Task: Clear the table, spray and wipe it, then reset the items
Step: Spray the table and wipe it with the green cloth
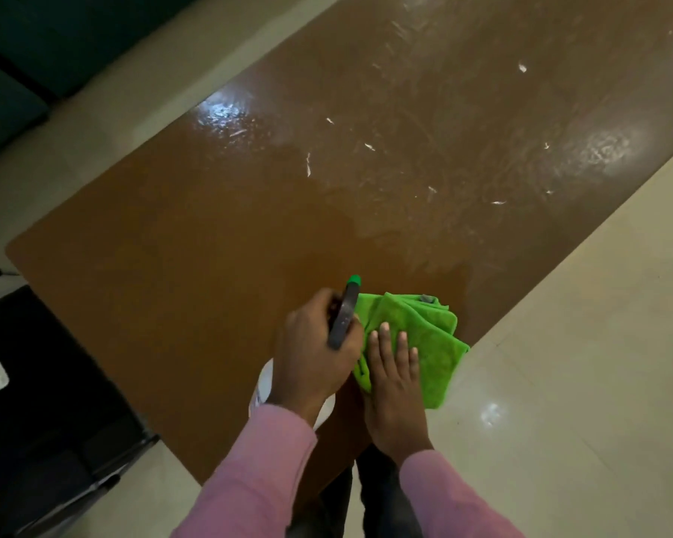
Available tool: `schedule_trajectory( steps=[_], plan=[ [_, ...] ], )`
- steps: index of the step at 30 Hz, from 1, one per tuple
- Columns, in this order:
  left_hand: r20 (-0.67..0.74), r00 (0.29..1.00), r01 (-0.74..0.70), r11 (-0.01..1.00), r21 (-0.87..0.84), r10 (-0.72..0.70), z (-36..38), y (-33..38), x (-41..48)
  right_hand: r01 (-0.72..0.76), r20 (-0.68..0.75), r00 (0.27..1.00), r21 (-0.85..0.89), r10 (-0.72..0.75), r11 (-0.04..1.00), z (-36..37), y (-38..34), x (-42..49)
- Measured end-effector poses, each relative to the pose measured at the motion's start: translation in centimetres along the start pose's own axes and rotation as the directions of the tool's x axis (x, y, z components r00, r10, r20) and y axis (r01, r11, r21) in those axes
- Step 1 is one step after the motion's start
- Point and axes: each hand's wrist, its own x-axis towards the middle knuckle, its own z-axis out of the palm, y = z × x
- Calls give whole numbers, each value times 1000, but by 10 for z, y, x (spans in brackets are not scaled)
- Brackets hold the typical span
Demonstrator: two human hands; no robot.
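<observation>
The brown table (210, 227) fills most of the view, standing on a pale tiled floor (579, 343), and no items lie on the part of its top that shows, so the clearing step looks done. Its far half carries a wet sheen (226, 110) with streaks across it, while the near half looks dry and matt; this suggests the work stands between spraying and wiping. A folded green cloth (428, 335) lies at the near right edge of the table, one corner hanging just past the rim. The spray bottle (344, 312) is held upright just left of the cloth, its green nozzle pointing away over the table and its white body mostly hidden below the hand. The left hand (311, 355) grips the bottle's neck, fingers curled round it at the trigger. The right hand (393, 374) rests flat on the cloth, its fingers (403, 339) straight and spread, pressing rather than pinching. Small white flecks (369, 146) dot the wet area. The next move probably calls for sliding the cloth forward under firm, even pressure through the wet zone and over those flecks, with the bottle either sprayed on the dry near half or set aside.
</observation>
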Motion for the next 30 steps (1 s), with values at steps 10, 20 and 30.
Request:
schedule_trajectory(
  steps=[10, 20, 30],
  plan=[
    [78, 997, -4, 982, 191, -11, 40, 56, 54, -2, 50, 999, 21, 1, 1000, -9, -3, 3],
    [-177, 975, 162, 974, 160, -133, 15, 55, 78, 6, 21, 1000, -26, -5, 1000, -11, 1, 2],
    [-290, 947, 184, 973, 140, -137, -32, 47, 112, 12, -13, 1000, -56, -13, 998, -8, 1, 6]
  ],
)
